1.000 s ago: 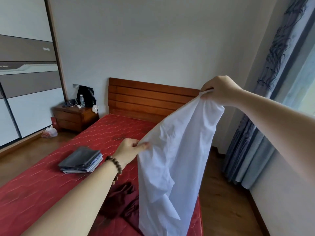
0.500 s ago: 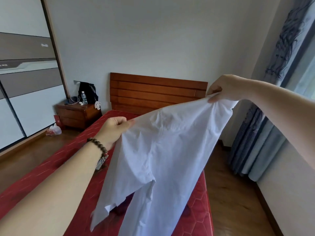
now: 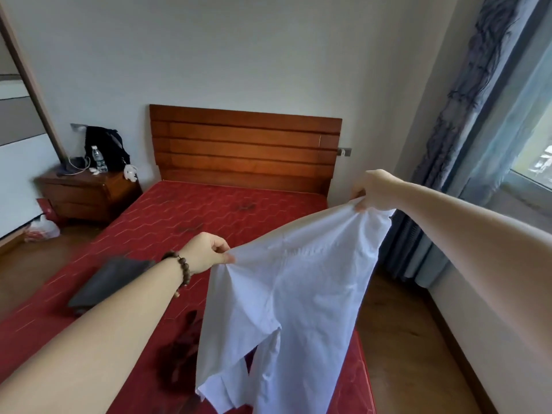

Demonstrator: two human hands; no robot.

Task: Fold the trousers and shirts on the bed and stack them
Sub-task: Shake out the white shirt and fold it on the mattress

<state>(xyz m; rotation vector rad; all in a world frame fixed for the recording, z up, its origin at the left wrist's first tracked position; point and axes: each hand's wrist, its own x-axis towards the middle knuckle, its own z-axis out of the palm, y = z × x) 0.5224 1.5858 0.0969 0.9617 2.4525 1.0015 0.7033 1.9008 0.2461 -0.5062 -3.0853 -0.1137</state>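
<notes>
Both hands, left hand [image 3: 206,252] and right hand [image 3: 375,191], are pinching the white shirt [image 3: 292,294] up over the bed [image 3: 185,213] (spreading step, I judge), needing laying flat next.

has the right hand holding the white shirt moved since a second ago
Yes. The right hand, gripping the white shirt, has dropped from level with the headboard top to below it.
</notes>
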